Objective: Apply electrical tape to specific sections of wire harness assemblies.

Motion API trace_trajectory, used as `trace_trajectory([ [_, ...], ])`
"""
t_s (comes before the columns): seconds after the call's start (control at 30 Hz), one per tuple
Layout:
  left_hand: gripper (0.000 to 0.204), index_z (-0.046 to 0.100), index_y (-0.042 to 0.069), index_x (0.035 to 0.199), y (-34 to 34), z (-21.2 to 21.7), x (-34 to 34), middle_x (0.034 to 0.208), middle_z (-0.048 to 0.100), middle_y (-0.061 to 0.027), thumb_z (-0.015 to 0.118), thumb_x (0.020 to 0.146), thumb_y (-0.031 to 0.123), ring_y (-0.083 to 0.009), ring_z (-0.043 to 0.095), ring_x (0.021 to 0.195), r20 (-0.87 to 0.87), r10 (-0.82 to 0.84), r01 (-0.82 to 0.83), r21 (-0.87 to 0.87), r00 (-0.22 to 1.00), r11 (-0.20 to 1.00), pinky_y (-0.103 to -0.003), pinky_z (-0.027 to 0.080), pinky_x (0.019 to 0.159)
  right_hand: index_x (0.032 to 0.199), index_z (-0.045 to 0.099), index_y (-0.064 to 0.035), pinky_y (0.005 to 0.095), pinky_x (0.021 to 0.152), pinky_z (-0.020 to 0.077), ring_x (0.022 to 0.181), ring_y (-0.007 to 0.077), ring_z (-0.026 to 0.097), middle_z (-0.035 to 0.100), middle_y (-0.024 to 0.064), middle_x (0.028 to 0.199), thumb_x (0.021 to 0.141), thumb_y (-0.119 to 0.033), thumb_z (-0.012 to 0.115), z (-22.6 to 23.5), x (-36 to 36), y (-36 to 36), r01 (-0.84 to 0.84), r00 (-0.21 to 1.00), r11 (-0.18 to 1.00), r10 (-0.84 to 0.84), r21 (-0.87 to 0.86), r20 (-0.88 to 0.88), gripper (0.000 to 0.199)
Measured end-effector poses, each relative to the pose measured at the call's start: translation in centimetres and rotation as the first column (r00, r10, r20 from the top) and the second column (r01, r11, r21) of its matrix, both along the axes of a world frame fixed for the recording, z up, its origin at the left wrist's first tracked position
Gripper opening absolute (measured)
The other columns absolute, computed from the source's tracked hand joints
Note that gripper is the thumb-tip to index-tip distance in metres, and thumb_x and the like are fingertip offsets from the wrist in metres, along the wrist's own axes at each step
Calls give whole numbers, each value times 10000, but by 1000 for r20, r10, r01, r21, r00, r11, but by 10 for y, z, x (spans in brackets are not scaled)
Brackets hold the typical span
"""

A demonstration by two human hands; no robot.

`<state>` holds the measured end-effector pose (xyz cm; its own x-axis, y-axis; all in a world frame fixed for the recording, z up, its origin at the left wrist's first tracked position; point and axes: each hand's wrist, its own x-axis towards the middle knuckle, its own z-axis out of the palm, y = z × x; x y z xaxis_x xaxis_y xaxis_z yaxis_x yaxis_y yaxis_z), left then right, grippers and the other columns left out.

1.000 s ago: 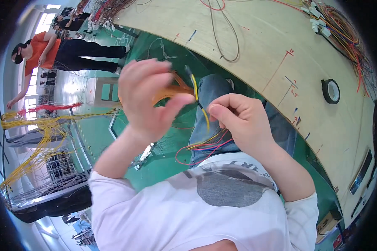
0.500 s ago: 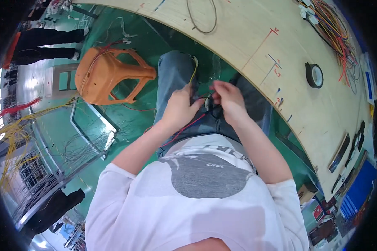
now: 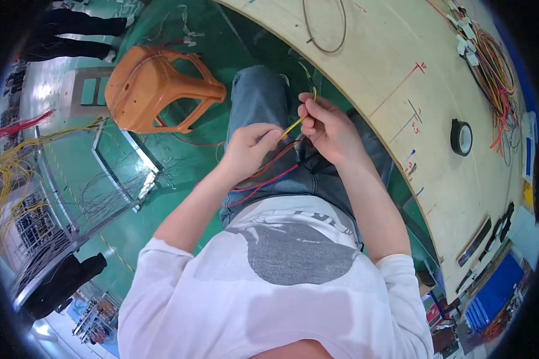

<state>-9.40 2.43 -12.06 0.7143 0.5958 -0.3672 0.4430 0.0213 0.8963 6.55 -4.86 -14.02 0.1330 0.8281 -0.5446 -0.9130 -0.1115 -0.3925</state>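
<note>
One yellow wire [image 3: 292, 127] is held by left fingers [image 3: 270, 139] and right fingers [image 3: 317, 110].

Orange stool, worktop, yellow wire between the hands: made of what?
Orange stool: likely moulded plastic, low sheen; smooth, uniformly coloured seat and legs.
Worktop: probably wood or plywood, matte; pale tan, faintly mottled face.
Yellow wire: likely plastic-insulated, smooth; even bright colour. Core hidden, so its metal can't be told.

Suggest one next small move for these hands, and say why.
Perhaps lift the yellow strand slightly: it runs straight between the left hand and the right hand, apparently pinched by both, while a red wire lies close by and could snag it.
</note>
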Motion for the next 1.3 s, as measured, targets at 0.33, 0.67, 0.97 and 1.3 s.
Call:
trace_trajectory([
  [0.33,117,578,-21,791,15,57,-32,641,521,-81,524,783,83,-158,483,628,-145,-247,266,135,958,954,-261,377,558,889,550,1,191,566,425,607,86,499,588,104,831,808,-132,544,9,3,-19,52,998,998,-51,-20,41,155],
  [0.67,212,505,-42,978,-8,71,-12,843,574,-87,486,827,105,-131,550,779,107,-121,147,-291,987,945,-243,434,693,868,590,17,214,600,405,641,92,493,550,58,892,816,-151,532,62,-5,-41,-35,989,982,7,187,149,186],
  [0.97,129,542,-24,758,-12,68,18,626,523,-40,541,779,103,-71,457,557,-8,7,-7,34,1000,999,-227,372,503,917,534,14,220,583,411,665,107,499,547,61,795,827,-145,505,50,-10,-46,41,999,998,-42,50,6,186],
  [1.3,209,468,-58,857,-1,-47,36,710,570,-241,366,781,108,-383,572,672,-626,-211,563,440,751,700,-440,472,595,936,492,-29,341,680,463,761,238,533,544,108,869,837,-163,466,-77,-32,-69,-60,967,899,-55,-434,-247,168],
])
